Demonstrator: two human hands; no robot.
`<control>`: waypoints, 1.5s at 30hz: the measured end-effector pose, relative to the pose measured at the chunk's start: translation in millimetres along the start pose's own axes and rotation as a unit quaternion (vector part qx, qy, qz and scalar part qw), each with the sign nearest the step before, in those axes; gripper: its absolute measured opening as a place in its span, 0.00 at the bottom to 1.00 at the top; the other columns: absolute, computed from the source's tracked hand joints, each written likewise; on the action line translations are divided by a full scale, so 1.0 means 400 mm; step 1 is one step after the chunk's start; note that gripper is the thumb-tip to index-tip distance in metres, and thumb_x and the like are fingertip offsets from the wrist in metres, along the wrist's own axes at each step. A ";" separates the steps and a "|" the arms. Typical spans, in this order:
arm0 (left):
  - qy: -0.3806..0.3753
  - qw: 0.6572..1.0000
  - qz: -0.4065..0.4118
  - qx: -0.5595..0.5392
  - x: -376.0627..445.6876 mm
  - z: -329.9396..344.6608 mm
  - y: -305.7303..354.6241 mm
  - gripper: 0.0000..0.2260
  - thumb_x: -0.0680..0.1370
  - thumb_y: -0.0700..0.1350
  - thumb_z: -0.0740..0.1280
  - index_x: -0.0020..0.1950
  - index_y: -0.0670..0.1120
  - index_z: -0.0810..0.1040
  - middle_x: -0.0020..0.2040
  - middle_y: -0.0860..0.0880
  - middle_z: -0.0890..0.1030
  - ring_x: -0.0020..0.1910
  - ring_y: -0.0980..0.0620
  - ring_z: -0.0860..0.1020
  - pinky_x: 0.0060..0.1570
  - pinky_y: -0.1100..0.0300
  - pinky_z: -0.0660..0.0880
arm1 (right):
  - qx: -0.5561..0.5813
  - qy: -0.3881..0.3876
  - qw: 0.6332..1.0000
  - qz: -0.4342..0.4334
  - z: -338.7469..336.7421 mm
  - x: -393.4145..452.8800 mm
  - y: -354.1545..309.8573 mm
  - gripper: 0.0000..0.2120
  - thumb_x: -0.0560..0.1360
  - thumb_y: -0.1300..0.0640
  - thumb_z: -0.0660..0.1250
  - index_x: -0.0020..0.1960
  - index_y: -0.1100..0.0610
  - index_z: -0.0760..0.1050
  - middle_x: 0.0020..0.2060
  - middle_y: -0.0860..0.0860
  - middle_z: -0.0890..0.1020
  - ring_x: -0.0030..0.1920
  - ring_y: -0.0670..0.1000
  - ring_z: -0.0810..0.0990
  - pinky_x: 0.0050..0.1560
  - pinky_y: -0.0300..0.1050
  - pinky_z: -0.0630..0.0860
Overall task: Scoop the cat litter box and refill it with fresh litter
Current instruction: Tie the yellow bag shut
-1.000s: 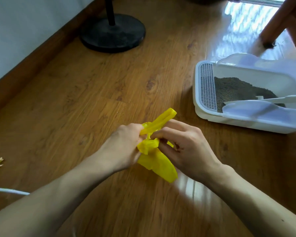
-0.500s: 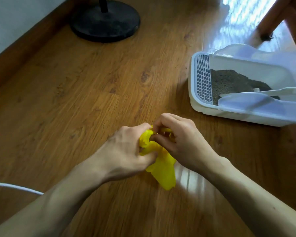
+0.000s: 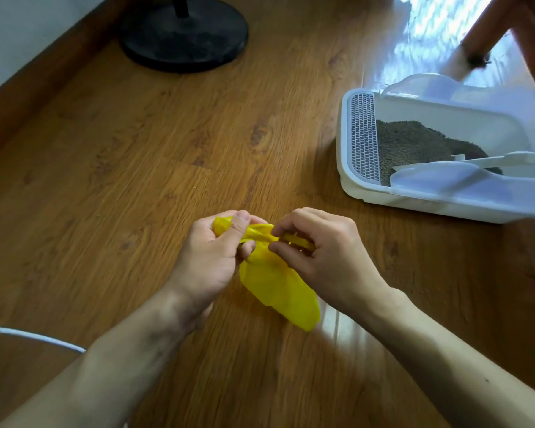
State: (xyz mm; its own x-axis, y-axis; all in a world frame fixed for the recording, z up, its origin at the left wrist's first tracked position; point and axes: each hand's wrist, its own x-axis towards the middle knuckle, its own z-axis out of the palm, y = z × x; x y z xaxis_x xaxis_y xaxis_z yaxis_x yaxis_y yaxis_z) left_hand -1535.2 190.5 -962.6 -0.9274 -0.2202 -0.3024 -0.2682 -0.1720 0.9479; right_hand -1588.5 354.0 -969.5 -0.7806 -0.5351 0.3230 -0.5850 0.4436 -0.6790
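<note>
Apart now, my left hand and right hand pinch the yellow bag; pulling harder could tear it.

The white plastic litter box runs off the right edge. The round black stand base is cut at the top. Fingers hide the top of the thin yellow plastic bag.

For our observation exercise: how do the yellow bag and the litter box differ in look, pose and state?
The yellow bag is soft, crumpled and bright; the litter box is rigid, boxy and white. The bag is pinched between the left hand and right hand; the box is untouched. The box holds grey litter; the bag looks flat.
</note>
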 end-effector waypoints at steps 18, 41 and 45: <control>-0.023 0.988 0.124 0.084 -0.031 -0.011 0.014 0.08 0.82 0.39 0.62 0.51 0.43 0.82 0.38 0.54 0.82 0.33 0.60 0.74 0.35 0.69 0.71 | 0.279 -0.116 0.920 0.250 0.003 0.021 -0.025 0.05 0.75 0.64 0.72 0.49 0.62 0.77 0.34 0.62 0.83 0.34 0.61 0.85 0.38 0.59 0.83; -0.038 0.894 0.291 0.338 -0.049 -0.022 0.006 0.03 0.74 0.45 0.72 0.44 0.49 0.79 0.39 0.57 0.77 0.37 0.58 0.74 0.36 0.67 0.68 | 0.303 -0.140 0.912 0.237 -0.030 0.026 -0.037 0.07 0.78 0.57 0.65 0.43 0.58 0.78 0.30 0.51 0.70 0.30 0.45 0.66 0.28 0.36 0.63; -0.041 0.894 0.290 0.339 -0.053 -0.025 -0.004 0.03 0.74 0.43 0.73 0.46 0.49 0.81 0.40 0.58 0.80 0.38 0.62 0.76 0.39 0.71 0.68 | 0.215 -0.105 0.951 0.197 -0.017 0.026 -0.015 0.07 0.76 0.58 0.71 0.40 0.53 0.78 0.33 0.46 0.71 0.30 0.42 0.66 0.30 0.35 0.63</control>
State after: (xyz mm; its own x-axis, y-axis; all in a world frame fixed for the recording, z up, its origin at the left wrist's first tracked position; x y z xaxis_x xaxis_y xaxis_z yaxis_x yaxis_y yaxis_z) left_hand -1512.4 185.9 -958.7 -0.9701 -0.0084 0.2426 0.1937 0.5757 0.7944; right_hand -1594.6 350.9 -957.7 -0.8324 -0.5410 -0.1201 -0.0771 0.3277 -0.9416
